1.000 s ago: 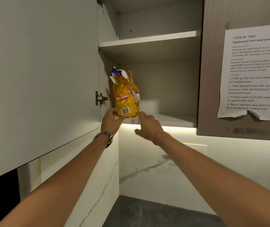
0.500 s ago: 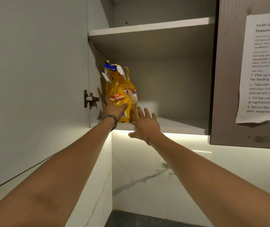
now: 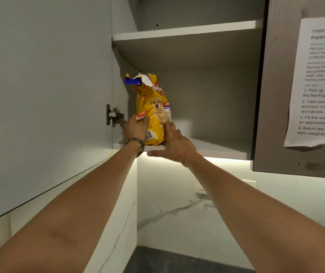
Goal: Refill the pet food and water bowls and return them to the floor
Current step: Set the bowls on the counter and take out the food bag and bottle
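Since half a second back, our right hand [image 3: 174,143] has gone from hovering beside the pet food bag [image 3: 153,109] to fingertips touching its lower right face. Our left hand [image 3: 136,128] sits slightly higher on the bag's left edge than before. Bag looks a bit more upright and turned toward us now.

Bag location: standing on the lower shelf [image 3: 213,148] of the open wall cabinet, tucked into the left corner, just beside the door hinge [image 3: 113,115]. Torn top flap is open, blue and white edge folded out. No bowls in view.

Why held like this, as we read it: soft bag with an open top and a high shelf, so a one-handed grab risks tipping kibble out. Left hand clamps the side and right hand braces the front, so the bag should come off the shelf upright.

Left hand: fingers curled round the bag's left edge, thumb on the front over the orange label. Partly closed, gripping the bag. Wristwatch [image 3: 137,141] on that wrist.

Right hand: flat and open, fingers spread and extended upward, thumb out to the left under the shelf lip. Fingertips rest on the bag, nothing clasped yet.

Both arms reach up and forward, nearly straight, converging on the bag.

Instruction sheet [image 3: 319,79] is taped to the closed door on the right.
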